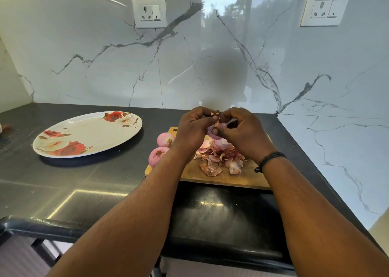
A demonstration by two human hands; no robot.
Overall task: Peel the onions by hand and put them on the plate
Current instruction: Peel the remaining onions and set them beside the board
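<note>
Dark counter (94, 182), both hands (fingers curled) hiding most of onion (216, 129)

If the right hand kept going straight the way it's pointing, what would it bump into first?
The right hand points left toward the onion both hands hold, so it is already against that; just beyond comes the left hand. Depth is hard to judge from one view.

Black glossy desk (84, 184) | rose-patterned plate (88, 133) at left | wooden cutting board (210, 176) right of it, apart
</note>
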